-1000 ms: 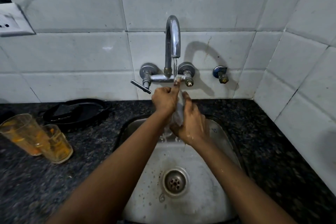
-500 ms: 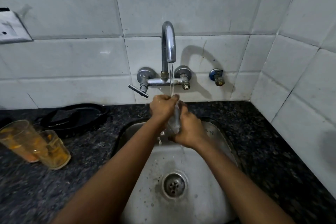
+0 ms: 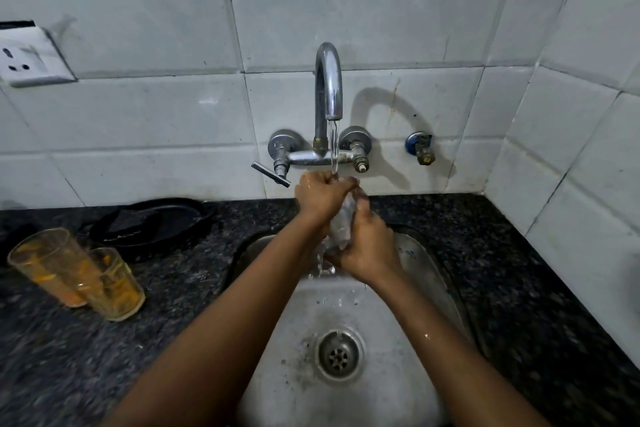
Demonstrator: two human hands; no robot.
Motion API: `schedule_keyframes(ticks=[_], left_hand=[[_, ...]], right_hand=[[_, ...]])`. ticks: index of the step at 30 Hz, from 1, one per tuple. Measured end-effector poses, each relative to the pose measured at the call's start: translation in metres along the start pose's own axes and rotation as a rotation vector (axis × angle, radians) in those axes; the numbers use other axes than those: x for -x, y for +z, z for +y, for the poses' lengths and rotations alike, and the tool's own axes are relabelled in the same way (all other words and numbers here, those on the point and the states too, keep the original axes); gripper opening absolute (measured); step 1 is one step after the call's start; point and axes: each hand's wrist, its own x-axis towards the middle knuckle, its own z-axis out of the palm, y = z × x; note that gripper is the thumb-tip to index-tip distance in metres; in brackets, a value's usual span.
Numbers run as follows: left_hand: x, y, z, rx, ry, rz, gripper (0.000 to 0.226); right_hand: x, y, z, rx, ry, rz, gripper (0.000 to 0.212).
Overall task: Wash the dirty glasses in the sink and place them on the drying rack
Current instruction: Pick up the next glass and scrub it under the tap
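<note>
A clear glass (image 3: 341, 225) is held upright between both hands over the steel sink (image 3: 426, 263), under the running tap (image 3: 328, 80). My left hand (image 3: 320, 196) covers its top, fingers reaching into or over the rim. My right hand (image 3: 369, 246) wraps its lower side. Water streams onto the hands and spills below. Two dirty glasses stand on the counter at left: a taller one (image 3: 45, 263) and a shorter one (image 3: 112, 284), both with orange residue.
A black pan or tray (image 3: 152, 222) lies on the dark granite counter (image 3: 519, 288) behind the dirty glasses. The sink drain (image 3: 338, 355) sits near the front. A wall socket (image 3: 31, 59) is at upper left. White tiled walls close the back and right.
Both hands with the glass have stayed under the stream, shifting slightly; the left hand's fingers rub at the glass top. The view has tilted up a little.
</note>
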Motion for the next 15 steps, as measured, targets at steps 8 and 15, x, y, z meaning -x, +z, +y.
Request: schedule_keyframes(ticks=[8, 15], left_hand=[[-0.003, -0.016, -0.009, 0.441, -0.127, -0.177, 0.027], [-0.002, -0.007, -0.001, 0.174, 0.007, -0.051, 0.040]], right_hand=[[0.011, -0.022, 0.005, -1.222, 0.244, -0.449, 0.042], [0.007, -0.012, -0.003, -0.148, -0.040, -0.090, 0.081]])
